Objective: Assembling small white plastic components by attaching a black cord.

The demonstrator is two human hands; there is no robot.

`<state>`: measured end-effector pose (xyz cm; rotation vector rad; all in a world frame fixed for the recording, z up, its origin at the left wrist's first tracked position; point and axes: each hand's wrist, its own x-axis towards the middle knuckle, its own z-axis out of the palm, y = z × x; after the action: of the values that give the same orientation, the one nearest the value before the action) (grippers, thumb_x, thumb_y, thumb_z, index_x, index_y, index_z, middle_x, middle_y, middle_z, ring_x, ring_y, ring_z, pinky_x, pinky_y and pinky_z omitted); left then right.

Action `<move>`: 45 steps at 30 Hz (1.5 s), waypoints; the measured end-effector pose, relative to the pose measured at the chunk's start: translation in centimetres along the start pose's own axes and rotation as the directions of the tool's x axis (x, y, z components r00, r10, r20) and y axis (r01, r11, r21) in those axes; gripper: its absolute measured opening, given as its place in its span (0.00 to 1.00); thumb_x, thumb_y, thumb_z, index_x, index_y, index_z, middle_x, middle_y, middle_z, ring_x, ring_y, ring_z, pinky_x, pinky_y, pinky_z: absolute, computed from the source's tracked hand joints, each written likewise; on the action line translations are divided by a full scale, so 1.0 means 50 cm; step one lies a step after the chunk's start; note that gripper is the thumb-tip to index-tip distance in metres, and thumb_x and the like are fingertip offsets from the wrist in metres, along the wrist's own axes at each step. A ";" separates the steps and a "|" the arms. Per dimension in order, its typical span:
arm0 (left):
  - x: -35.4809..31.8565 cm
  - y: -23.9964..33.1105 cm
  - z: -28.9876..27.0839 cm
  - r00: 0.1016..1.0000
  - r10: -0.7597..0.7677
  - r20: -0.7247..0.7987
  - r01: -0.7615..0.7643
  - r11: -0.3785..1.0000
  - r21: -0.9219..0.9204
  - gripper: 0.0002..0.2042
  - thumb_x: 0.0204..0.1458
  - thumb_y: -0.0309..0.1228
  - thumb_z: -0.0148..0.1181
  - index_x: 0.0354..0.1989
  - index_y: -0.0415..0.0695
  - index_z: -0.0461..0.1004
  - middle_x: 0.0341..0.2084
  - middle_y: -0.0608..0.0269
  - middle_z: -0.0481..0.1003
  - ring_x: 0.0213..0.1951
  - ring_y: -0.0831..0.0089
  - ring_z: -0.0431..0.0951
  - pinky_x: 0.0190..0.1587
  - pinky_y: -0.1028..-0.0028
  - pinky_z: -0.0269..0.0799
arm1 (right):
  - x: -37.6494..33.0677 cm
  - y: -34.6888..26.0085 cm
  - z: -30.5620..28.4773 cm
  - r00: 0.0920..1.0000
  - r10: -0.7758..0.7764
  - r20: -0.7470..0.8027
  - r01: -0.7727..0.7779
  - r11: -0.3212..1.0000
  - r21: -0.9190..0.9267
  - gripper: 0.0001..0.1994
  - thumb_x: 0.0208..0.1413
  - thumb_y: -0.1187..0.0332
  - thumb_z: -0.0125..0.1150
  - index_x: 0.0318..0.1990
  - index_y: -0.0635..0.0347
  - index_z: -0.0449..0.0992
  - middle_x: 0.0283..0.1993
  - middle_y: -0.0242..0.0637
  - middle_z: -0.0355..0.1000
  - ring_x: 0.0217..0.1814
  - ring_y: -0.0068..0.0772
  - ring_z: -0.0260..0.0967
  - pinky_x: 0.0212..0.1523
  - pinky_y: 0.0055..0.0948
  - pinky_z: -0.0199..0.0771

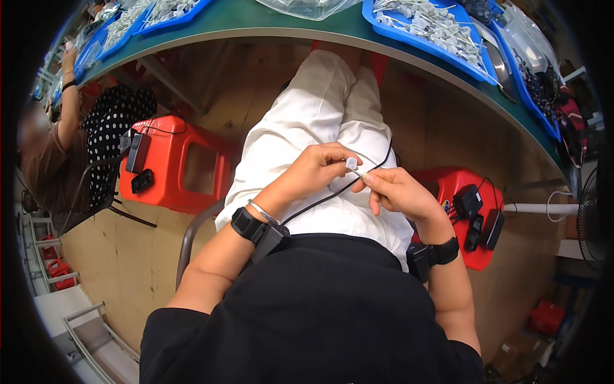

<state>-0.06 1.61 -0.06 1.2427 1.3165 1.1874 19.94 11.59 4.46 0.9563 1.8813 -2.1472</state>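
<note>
Over my lap, my left hand point(320, 168) pinches a small whitish, see-through plastic piece point(351, 164) between thumb and fingertips. Close beside it, my right hand point(398, 192) is closed, thumb against forefinger, on the thin pale stem point(361, 175) that runs from this piece. Whether stem and piece are one part is too small to tell. The two hands nearly meet at the fingertips. A black cable point(332, 195) passes beneath them across my white trousers point(300, 128).
A green table point(256, 40) curves ahead, carrying blue trays point(441, 54) of similar white stemmed parts and a clear plastic bag point(310, 6). Red stools point(167, 163) with black devices stand on both sides. At the left sits another person point(61, 147); a fan point(591, 214) is at the right.
</note>
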 end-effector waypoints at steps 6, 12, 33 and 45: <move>-0.001 -0.006 -0.001 1.000 -0.023 0.004 0.023 1.000 0.001 0.09 0.59 0.26 0.58 0.43 0.38 0.82 0.30 0.66 0.76 0.32 0.80 0.73 0.38 0.78 0.71 | 0.003 0.001 0.002 0.999 0.018 0.028 -0.020 0.997 0.076 0.20 0.70 0.56 0.48 0.45 0.65 0.79 0.18 0.33 0.71 0.13 0.10 0.44 0.16 0.16 0.45; -0.001 -0.007 -0.001 1.000 -0.022 0.006 0.022 1.000 -0.014 0.09 0.59 0.27 0.59 0.43 0.38 0.82 0.30 0.65 0.76 0.31 0.81 0.73 0.37 0.78 0.70 | 0.003 0.003 0.002 0.999 0.033 0.017 -0.034 0.996 0.086 0.18 0.70 0.58 0.49 0.43 0.64 0.79 0.18 0.32 0.72 0.13 0.10 0.44 0.16 0.16 0.45; 0.002 -0.012 0.006 0.989 -0.078 -0.122 0.081 0.996 0.024 0.09 0.59 0.28 0.61 0.43 0.37 0.82 0.31 0.66 0.78 0.32 0.81 0.74 0.37 0.79 0.72 | 0.010 0.004 0.014 0.998 0.017 -0.053 -0.012 0.997 0.080 0.17 0.70 0.59 0.48 0.41 0.63 0.79 0.17 0.30 0.70 0.14 0.10 0.47 0.18 0.17 0.49; -0.001 -0.020 0.008 0.984 -0.074 -0.163 0.061 0.995 -0.081 0.09 0.59 0.27 0.62 0.44 0.36 0.81 0.36 0.63 0.79 0.33 0.80 0.76 0.39 0.79 0.74 | 0.013 0.007 0.025 0.989 -0.078 -0.126 0.078 0.997 -0.006 0.18 0.71 0.59 0.47 0.43 0.64 0.78 0.18 0.31 0.72 0.13 0.09 0.45 0.17 0.15 0.47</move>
<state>0.27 1.57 -1.11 1.0553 1.4107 1.3028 19.15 10.55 3.86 1.0585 2.0092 -2.1762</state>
